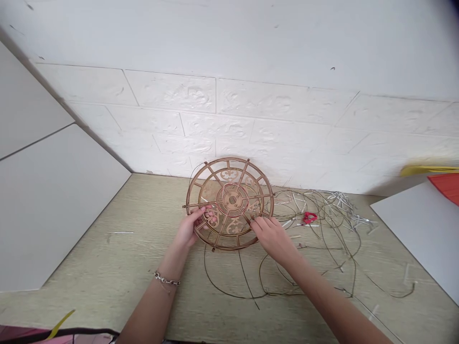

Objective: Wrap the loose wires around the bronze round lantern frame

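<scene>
A white wall (229,95) is filling the top of the frame. A pale green worktop (150,258) is spreading below it. A big white board (68,200) is standing at the left, and a smaller pale board (419,234) is showing at the right edge.

In the middle of the frame, a round brown frame (226,202) is tilting up in both hands, with its open, wheel-like face showing. I cannot tell whether its bottom edge is touching the worktop.

The left hand (189,227) is gripping the rim at its lower left, thumb in front and fingers going behind. The right hand (268,231) is curling over the lower right of the rim, fingers bent and close together. Its fingertips are partly hiding, so I cannot tell if it is pinching the rim or something thin.

For good work here, the left hand should be holding firmly so nothing is wobbling, while the right hand should be pressing gently, not bending the thin bars.

Long thin wires (283,294) are looping under the frame and to the right; they could be catching, so they should be lying loose. White sticks (360,220) are scattering at right, near a little red loop (310,218).
</scene>
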